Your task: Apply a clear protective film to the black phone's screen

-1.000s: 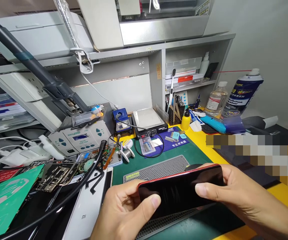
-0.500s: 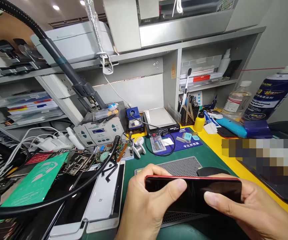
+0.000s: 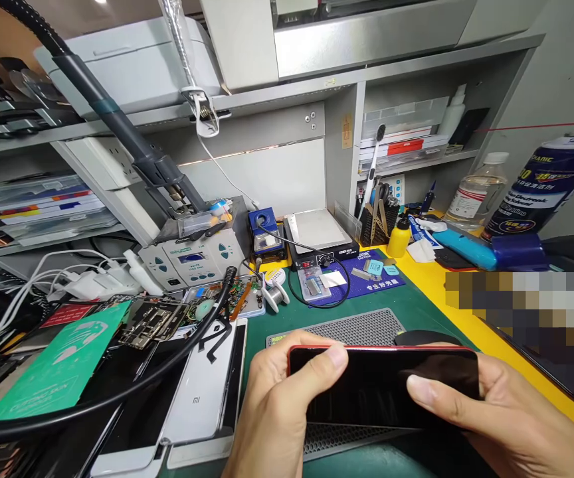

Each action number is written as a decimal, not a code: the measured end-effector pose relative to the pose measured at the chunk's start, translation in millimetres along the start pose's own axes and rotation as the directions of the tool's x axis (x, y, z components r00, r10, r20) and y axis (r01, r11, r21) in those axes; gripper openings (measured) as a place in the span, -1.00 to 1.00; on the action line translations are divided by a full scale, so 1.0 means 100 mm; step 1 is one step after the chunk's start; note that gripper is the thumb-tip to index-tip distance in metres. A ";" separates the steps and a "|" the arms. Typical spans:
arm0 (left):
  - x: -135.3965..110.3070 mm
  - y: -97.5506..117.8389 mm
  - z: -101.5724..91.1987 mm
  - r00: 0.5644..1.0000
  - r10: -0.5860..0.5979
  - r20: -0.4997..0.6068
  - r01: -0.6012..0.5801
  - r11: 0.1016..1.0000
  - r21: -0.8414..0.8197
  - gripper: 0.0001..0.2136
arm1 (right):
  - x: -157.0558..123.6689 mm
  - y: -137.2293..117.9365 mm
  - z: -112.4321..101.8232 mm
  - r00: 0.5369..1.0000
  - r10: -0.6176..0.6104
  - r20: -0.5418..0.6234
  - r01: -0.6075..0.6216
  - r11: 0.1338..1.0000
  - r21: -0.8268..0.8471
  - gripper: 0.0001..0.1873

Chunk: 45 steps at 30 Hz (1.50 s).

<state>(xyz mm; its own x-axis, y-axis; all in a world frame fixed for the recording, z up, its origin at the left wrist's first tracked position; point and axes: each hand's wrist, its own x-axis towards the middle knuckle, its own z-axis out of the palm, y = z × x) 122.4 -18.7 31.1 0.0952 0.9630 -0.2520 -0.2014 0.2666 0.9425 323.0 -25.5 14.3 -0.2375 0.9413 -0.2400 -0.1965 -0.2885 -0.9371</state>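
Observation:
A red-edged phone point(image 3: 377, 385) with a dark screen is held sideways in both hands, just above a grey perforated mat point(image 3: 347, 328) on the green work mat point(image 3: 406, 305). My left hand point(image 3: 277, 411) grips its left end, thumb lying across the screen. My right hand point(image 3: 506, 418) grips its right end, thumb also resting on the glass. The phone's far edge is tilted slightly up towards me.
A white phone point(image 3: 197, 405), a green card point(image 3: 62, 372) and circuit boards point(image 3: 157, 322) lie at left under a black hose point(image 3: 117, 392). Behind stand a soldering station point(image 3: 192, 255), a hot plate point(image 3: 317, 232), a tool holder point(image 3: 377, 222), bottles point(image 3: 476, 192) and a spray can point(image 3: 546, 186).
The view swung a little left and steadied. The phone tipped flatter towards me, showing more screen, and my left thumb slid further across the glass.

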 end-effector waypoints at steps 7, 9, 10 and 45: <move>0.00 0.06 0.04 0.999 -0.043 0.010 0.044 0.985 -0.165 -0.73 | 0.00 0.00 0.02 0.999 -0.054 0.001 0.054 0.997 0.061 -0.53; -0.02 0.09 0.06 0.999 -0.032 -0.002 0.031 0.987 -0.158 -0.70 | 0.00 -0.01 0.02 0.999 -0.049 0.004 0.049 0.997 0.060 -0.52; -0.03 0.10 0.07 1.000 -0.019 -0.005 0.019 0.991 -0.129 -0.69 | 0.00 -0.01 0.02 0.999 -0.045 0.004 0.045 0.997 0.059 -0.52; 0.07 0.18 -0.18 0.978 -0.061 0.199 -0.034 0.897 0.440 -0.75 | 0.01 0.08 -0.05 0.999 -0.035 0.025 0.035 0.999 -0.011 -0.51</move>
<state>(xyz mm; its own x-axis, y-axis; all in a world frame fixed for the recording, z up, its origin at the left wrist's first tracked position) 102.4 -6.7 42.6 0.2992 0.9181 -0.2600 0.2448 0.1895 0.9509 325.7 -26.5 5.7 -0.2544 0.9461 -0.2004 -0.1940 -0.2529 -0.9478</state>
